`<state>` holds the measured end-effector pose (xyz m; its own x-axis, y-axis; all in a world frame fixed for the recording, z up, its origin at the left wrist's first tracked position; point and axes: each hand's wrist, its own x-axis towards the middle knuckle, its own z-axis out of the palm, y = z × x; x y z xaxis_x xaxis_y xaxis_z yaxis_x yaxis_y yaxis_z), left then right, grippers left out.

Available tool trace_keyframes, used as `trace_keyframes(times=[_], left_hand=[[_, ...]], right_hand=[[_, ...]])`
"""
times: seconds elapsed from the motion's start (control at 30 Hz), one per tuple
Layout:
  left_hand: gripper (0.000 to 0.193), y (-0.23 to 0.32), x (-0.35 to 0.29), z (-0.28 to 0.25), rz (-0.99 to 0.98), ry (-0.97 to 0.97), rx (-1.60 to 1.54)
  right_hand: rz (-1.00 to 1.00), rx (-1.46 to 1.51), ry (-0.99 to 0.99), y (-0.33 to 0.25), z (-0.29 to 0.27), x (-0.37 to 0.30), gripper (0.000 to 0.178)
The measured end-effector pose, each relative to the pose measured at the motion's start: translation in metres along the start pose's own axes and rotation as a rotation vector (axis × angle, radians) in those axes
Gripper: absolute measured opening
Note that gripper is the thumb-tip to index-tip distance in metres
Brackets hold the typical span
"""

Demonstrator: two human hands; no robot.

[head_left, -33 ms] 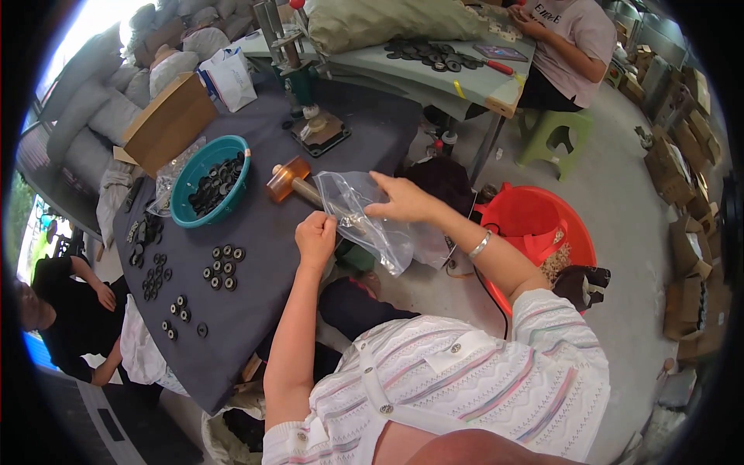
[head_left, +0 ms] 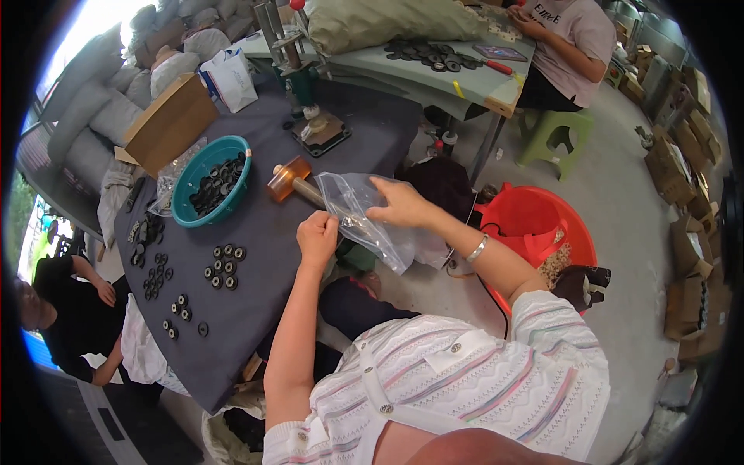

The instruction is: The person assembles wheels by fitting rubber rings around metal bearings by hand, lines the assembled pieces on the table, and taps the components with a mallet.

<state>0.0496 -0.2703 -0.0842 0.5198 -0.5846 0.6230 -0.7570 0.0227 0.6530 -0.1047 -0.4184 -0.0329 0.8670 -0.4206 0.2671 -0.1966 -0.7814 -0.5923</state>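
A clear plastic bag (head_left: 380, 236) with small metallic-looking pieces inside hangs in front of me at the table's edge. My left hand (head_left: 317, 239) is closed in a fist at the bag's left side, pinching its film. Across the bag, my right hand (head_left: 408, 204) has its thumb and fingers apart against the plastic; some fingers are hidden. Just beyond, a mallet (head_left: 290, 179) with an amber head lies on the dark tabletop, its wooden handle running behind the bag.
A teal basin (head_left: 180, 203) of black round parts stands at left, beside grouped black wheels (head_left: 224, 267). A green hand press (head_left: 301, 89) stands farther back. Right of me sits a red tub (head_left: 583, 226). One person (head_left: 577, 46) sits beyond; another (head_left: 66, 318) is at left.
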Motion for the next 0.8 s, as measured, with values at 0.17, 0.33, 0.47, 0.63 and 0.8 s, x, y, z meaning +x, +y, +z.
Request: trace_keyframes(times=[0.17, 0.33, 0.47, 0.63, 0.8], left_hand=[[0.016, 0.023, -0.015, 0.001, -0.063, -0.136, -0.042], [0.016, 0.041, -0.042, -0.039, -0.147, -0.177, -0.137], [0.012, 0.024, -0.089, -0.068, -0.375, -0.11, -0.2], [0.013, 0.02, -0.135, -0.099, -0.563, -0.063, -0.278], [0.012, 0.023, -0.171, -0.154, -0.532, 0.076, -0.13]], right_hand=[[0.086, 0.144, 0.202, 0.033, 0.027, -0.019, 0.024], [0.116, 0.048, 0.517, 0.06, -0.027, -0.051, 0.025], [0.105, -0.302, 0.525, 0.066, -0.033, -0.058, 0.031], [0.009, -0.605, 0.365, 0.159, 0.04, -0.067, 0.041], [0.215, -0.702, -0.219, 0.194, 0.11, -0.087, 0.056]])
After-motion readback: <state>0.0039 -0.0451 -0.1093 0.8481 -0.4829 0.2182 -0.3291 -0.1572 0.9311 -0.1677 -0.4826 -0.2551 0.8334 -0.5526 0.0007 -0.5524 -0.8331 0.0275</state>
